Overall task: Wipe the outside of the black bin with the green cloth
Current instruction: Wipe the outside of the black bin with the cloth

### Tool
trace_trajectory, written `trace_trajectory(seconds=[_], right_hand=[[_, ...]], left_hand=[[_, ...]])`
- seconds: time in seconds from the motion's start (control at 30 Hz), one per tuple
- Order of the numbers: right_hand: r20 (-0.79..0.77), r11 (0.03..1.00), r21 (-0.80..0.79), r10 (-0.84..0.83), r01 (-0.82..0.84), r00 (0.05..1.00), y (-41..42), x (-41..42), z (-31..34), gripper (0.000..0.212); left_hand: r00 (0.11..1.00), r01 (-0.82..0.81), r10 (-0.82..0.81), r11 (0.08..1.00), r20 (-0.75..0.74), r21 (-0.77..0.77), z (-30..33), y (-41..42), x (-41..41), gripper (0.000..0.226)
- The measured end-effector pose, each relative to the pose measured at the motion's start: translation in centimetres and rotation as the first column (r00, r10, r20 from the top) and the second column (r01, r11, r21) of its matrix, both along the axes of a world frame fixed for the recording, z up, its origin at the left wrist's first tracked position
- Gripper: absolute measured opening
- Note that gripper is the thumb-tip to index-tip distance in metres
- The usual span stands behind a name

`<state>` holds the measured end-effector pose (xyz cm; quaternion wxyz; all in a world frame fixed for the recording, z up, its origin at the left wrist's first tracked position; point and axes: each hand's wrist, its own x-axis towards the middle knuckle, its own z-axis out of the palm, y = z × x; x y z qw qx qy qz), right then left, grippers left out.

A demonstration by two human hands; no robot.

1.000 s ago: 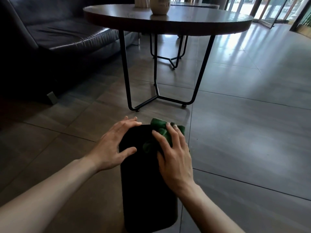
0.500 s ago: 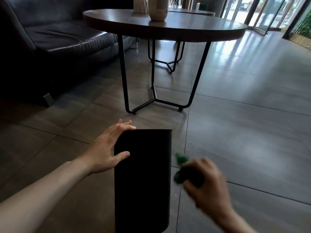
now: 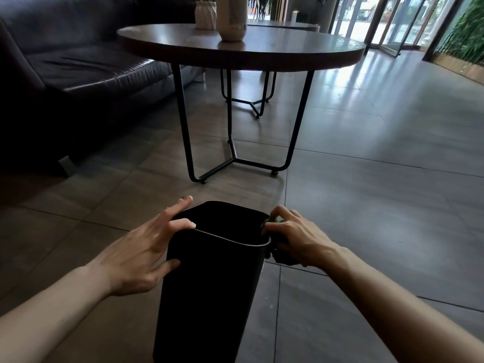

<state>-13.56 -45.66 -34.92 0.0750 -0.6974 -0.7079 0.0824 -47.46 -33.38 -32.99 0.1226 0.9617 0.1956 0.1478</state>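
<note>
Bin (image 3: pixel 209 292) wipe, partway: right hand (image 3: pixel 296 237) presses bunched cloth (image 3: pixel 275 221) on right wall.
Left hand (image 3: pixel 141 255), fingers spread, steadies rim; remaining sides likely pending.

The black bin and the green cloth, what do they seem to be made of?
Black bin: probably plastic, matte, judging by its thin moulded rim with a faint light edge. Green cloth: soft fabric, bunched in the right hand; mostly hidden, so the weave is unclear.

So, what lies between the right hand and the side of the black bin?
The green cloth does. In the head view the right hand grips it bunched against the black bin, by the rim; only small bits show past the fingers.
</note>
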Motion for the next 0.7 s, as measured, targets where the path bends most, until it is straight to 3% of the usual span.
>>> trace_trajectory(seconds=[0.23,0.33,0.43,0.5,0.6,0.7], right_hand=[[0.139,0.994,-0.112,0.008,0.008,0.990,-1.0,-0.6,3.0,0.022],[0.176,0.993,-0.105,-0.032,0.051,0.984,-0.5,-2.0,5.0,0.027],[0.210,0.991,-0.119,-0.041,0.067,0.977,0.5,-3.2,6.2,0.034],[0.220,0.988,-0.126,-0.059,0.088,0.974,0.8,-3.9,6.6,0.037],[0.205,0.991,-0.069,-0.102,0.118,0.973,0.8,-4.9,6.2,0.034],[0.177,0.989,0.071,-0.143,0.132,0.974,0.1,-5.8,4.8,0.038]], left_hand=[[0.993,-0.106,0.101,0.992,0.068,0.063,1.0,0.0,1.6,0.072],[0.987,-0.047,0.037,0.997,0.155,0.062,2.0,-1.2,3.7,0.069],[0.992,0.082,-0.094,0.988,0.089,0.129,1.3,-3.3,6.4,0.078],[0.998,0.048,-0.054,0.978,0.025,0.204,0.0,-4.2,7.5,0.087],[0.998,-0.059,0.062,0.962,-0.003,0.267,-1.1,-4.1,7.7,0.093],[0.996,-0.083,0.085,0.970,0.000,0.230,-1.4,-3.5,7.2,0.093]])
